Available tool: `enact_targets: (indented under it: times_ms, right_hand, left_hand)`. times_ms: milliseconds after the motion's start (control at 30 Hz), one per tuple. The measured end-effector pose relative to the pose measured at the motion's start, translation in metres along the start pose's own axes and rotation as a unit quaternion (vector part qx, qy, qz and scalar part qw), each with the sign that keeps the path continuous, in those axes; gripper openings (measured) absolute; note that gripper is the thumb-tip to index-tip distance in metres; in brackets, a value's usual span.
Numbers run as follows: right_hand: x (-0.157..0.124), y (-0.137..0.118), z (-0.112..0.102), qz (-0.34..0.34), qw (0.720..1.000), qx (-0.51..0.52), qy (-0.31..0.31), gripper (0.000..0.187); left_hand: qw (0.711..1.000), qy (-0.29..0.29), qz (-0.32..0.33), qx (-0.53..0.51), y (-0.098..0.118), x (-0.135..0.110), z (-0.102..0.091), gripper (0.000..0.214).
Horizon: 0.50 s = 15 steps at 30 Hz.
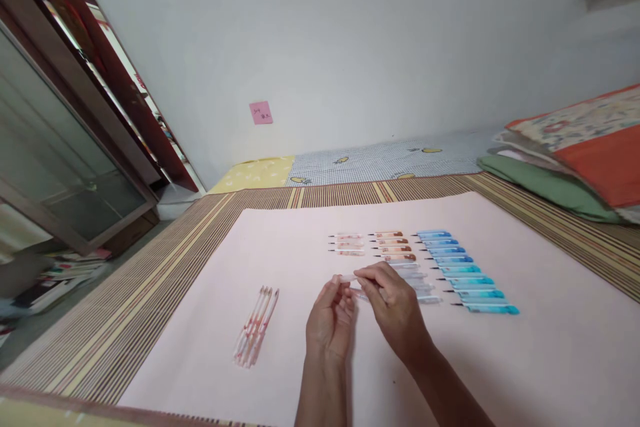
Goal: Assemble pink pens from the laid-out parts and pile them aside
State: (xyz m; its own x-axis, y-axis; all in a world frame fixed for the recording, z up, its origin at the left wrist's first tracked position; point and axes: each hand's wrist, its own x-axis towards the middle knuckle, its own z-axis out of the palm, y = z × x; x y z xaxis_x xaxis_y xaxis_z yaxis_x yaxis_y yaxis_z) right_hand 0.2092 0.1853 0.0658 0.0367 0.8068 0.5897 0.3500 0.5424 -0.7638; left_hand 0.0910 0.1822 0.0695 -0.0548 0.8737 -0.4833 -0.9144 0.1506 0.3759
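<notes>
Left hand (331,320) and right hand (393,300) pinch clear pen (349,277) between fingertips above pink sheet (210,320); blue pen row (463,271) just beyond, pen bundle (256,327) lying left

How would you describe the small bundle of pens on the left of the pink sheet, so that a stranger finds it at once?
Start at the pink sheet spread over the striped mat. The rows of blue pens and brown ones lie at its far middle; the bundle of pens lies well apart, to the left of the left hand. It alone is a loose white-and-pink pile, not a neat row.
</notes>
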Motion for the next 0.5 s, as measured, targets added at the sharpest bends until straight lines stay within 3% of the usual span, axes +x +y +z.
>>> enact_targets:
  times_ms: [167,300,400,500]
  right_hand:
    - [0.002,0.002,-0.002,0.012,1.000,0.009,0.001,0.019]
    - [0.005,0.020,-0.014,0.030,0.999,-0.044,-0.002,0.017]
    - [0.004,0.041,-0.020,0.051,0.980,-0.173,-0.086,0.019]
    - [0.003,0.053,-0.019,0.079,0.932,-0.305,-0.180,0.026]
  left_hand:
    - [0.999,-0.006,-0.038,-0.025,0.003,0.003,-0.002,0.019]
    - [0.989,-0.027,-0.088,-0.112,0.010,0.004,-0.004,0.028]
    - [0.987,-0.039,-0.079,-0.131,0.014,0.005,-0.006,0.031]
    - [0.992,-0.035,-0.054,-0.112,0.017,0.007,-0.009,0.029]
